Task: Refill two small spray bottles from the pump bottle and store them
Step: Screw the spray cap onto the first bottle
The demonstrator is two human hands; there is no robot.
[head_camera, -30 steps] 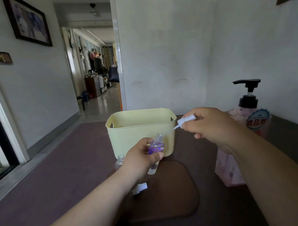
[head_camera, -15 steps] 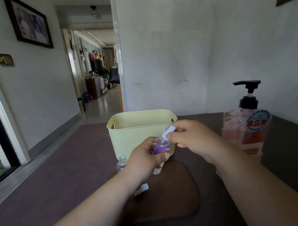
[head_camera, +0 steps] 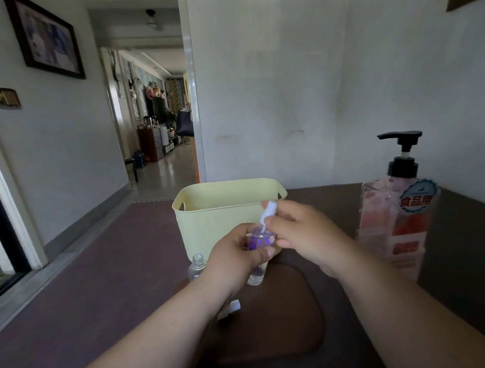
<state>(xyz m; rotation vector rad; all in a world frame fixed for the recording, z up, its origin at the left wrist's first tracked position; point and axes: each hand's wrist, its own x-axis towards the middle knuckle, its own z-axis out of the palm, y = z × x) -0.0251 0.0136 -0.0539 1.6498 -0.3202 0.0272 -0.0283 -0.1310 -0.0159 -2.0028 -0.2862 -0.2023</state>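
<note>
My left hand (head_camera: 233, 256) grips a small clear spray bottle (head_camera: 259, 241) with a purple tint, held upright above the brown mat (head_camera: 291, 315). My right hand (head_camera: 302, 234) pinches a white spray cap (head_camera: 268, 210) set at the bottle's mouth, tilted a little. A second small bottle (head_camera: 197, 268), uncapped, stands on the table just left of my left wrist. Its white cap (head_camera: 232, 308) lies on the mat under my left forearm. The pump bottle (head_camera: 398, 213), pink with a black pump, stands at the right.
A pale yellow basket (head_camera: 209, 213) stands right behind my hands. The dark table (head_camera: 87, 274) runs to the wall behind and to an edge on the left. An open doorway to a hallway lies beyond the left side.
My right hand carried the white cap from the right down onto the mouth of the bottle in my left hand. The left hand kept holding the bottle in place.
</note>
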